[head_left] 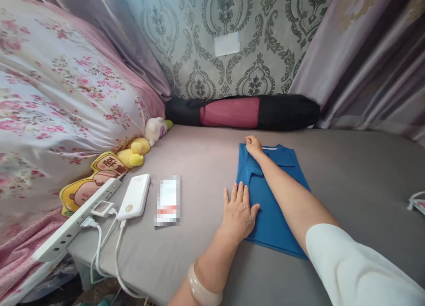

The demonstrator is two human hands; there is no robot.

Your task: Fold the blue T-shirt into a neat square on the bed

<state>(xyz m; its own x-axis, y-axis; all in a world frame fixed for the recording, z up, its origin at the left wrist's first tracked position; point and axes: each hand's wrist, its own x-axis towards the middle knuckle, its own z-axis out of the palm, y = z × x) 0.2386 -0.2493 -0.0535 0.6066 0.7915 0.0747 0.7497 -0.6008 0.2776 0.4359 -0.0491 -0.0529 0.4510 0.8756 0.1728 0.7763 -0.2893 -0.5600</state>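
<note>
A blue shirt point(275, 213) lies flat on the grey bed sheet, its neckline with a pale strip at the far end. Sleeves are folded inward across its upper part. My left hand point(239, 213) rests palm down with fingers spread, partly on the shirt's left edge and partly on the sheet. At the far left corner of the shirt, by the shoulder, my right hand point(254, 146) has its fingers closed on the cloth. My right forearm crosses over the shirt and hides part of it.
A white power bank point(134, 196) and a power strip point(78, 219) with cables lie at the left. Near them are a blurred white packet point(168, 202) and plush toys point(134, 152). A black and pink rolled bag point(229, 113) lies along the wall.
</note>
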